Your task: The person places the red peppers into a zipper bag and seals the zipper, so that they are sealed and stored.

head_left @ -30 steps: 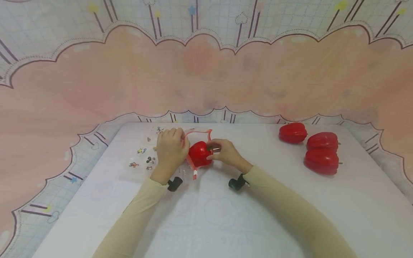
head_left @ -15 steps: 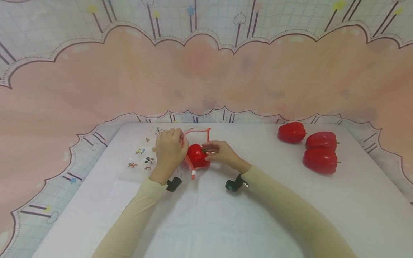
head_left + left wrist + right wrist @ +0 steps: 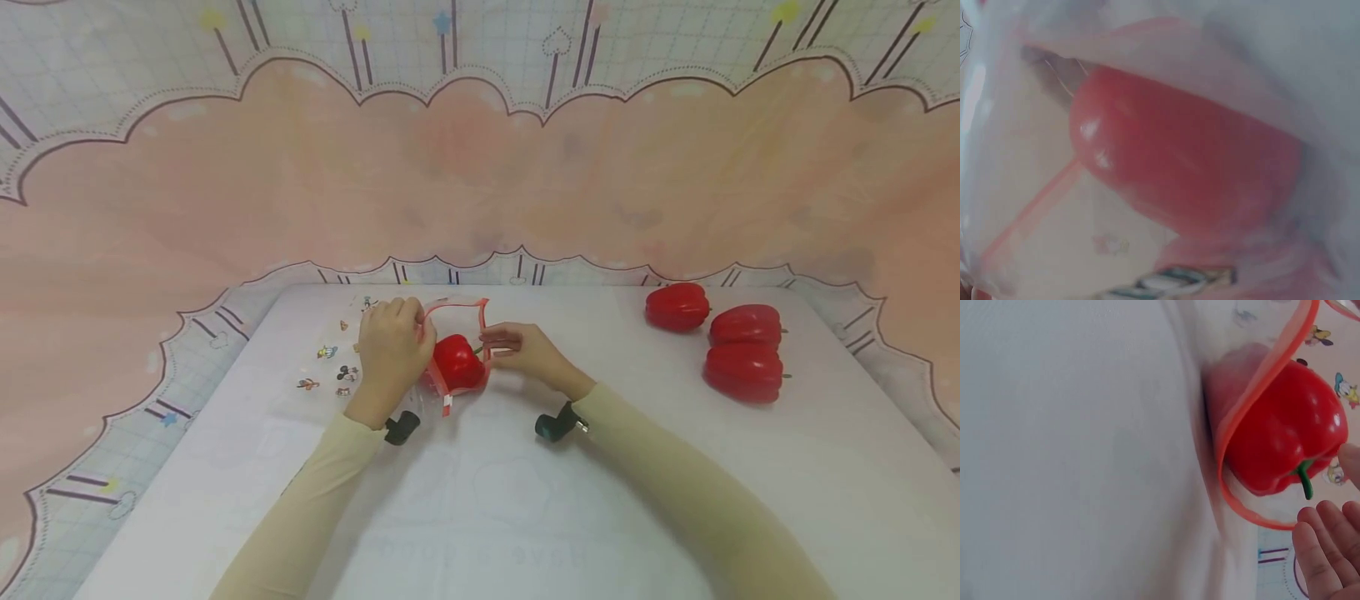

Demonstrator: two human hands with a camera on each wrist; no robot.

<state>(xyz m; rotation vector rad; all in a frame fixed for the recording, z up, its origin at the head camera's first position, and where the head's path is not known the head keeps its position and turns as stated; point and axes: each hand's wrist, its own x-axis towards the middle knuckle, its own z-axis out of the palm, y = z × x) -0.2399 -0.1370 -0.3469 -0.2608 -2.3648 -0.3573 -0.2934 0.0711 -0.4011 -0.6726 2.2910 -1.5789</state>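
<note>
A red bell pepper with a green stem lies partly inside a clear plastic bag with an orange-red rim. Cartoon figures are printed on the bag. At the bag's left edge, my left hand grips the rim with curled fingers. My right hand is at the bag's mouth, its fingers fairly straight near the stem. The right wrist view shows a gap between these fingers and the stem, with the thumb close beside the pepper. Through hazy plastic, the left wrist view shows the pepper's side.
Three more red bell peppers lie at the right of the white table: one at the back, one in the middle and one in front. A patterned curtain hangs behind the table.
The pepper has shifted slightly left, deeper into the bag. My right hand has let go of it and drawn back a little to the right. My left hand stays at the rim.
</note>
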